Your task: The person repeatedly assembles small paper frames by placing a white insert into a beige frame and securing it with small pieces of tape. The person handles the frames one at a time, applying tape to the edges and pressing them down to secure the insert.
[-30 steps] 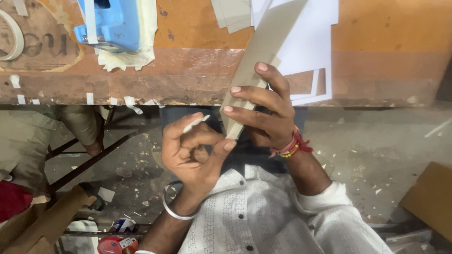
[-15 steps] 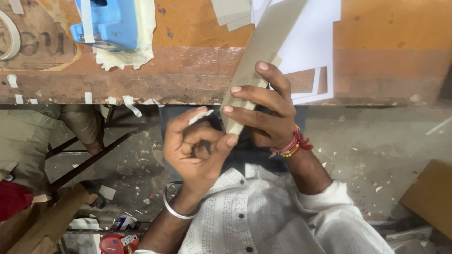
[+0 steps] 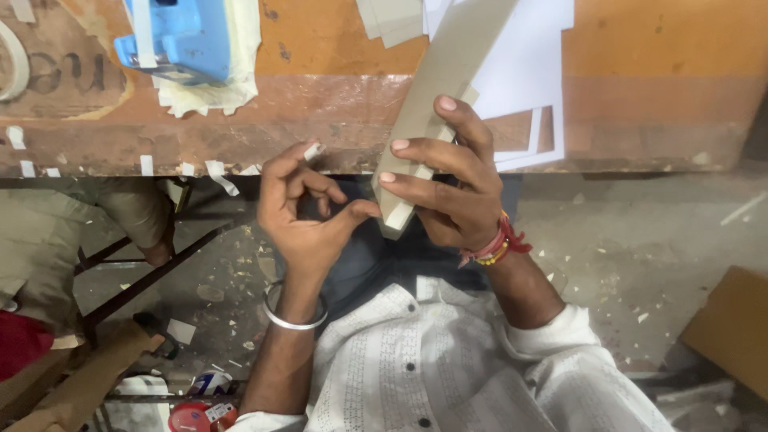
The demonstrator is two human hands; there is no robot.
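Observation:
My right hand (image 3: 448, 188), with red and yellow thread at the wrist, grips a long grey cardboard strip (image 3: 456, 76). The strip slants from in front of my chest up over the orange workbench (image 3: 640, 72). My left hand (image 3: 308, 212), with a silver bangle on the wrist, is curled beside the strip's lower end. Its thumb tip touches that end. A small white piece of tape (image 3: 312, 150) is pinched at its fingertips, close to the bench edge.
A blue tool (image 3: 172, 36) rests on pale tape at the bench's upper left. White paper sheets (image 3: 528, 72) with cut-out windows lie under the strip. Short tape bits (image 3: 216, 172) hang along the bench edge. Another person in khaki (image 3: 48, 240) sits at left. A cardboard piece (image 3: 732, 328) lies on the littered floor.
My left hand has turned a little, and its thumb has reached across to the strip's lower end. The right hand and the strip have stayed almost still.

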